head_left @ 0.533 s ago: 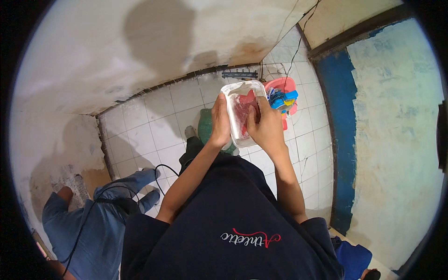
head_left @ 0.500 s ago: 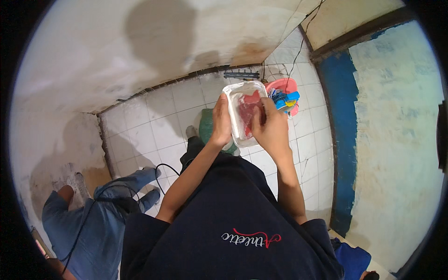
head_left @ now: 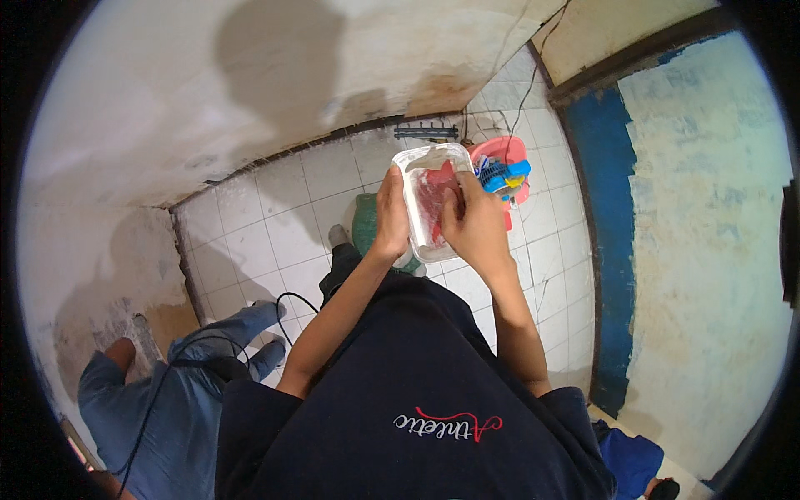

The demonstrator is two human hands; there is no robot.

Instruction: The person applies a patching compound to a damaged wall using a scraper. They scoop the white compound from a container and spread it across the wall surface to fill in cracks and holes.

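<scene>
A white rectangular plastic tub is held up in front of my chest, its inside smeared with white paste or powder. My left hand grips its left side, with the fingers under it hidden. Inside the tub is a flat red piece with a notched far end, streaked with white; it looks like a plastic scraper. My right hand reaches over the right rim, thumb and fingers closed on the red piece. Part of that piece is covered by the fingers.
Beyond the tub, a pink basin holds blue and yellow items. A green sack lies on the white tiled floor. A dark rack lies by the wall. Another person's legs are at lower left, with a black cable.
The tub and both hands sit very slightly further left in view, as does the whole scene. Both hands keep their hold, and the red piece stays inside the tub.
</scene>
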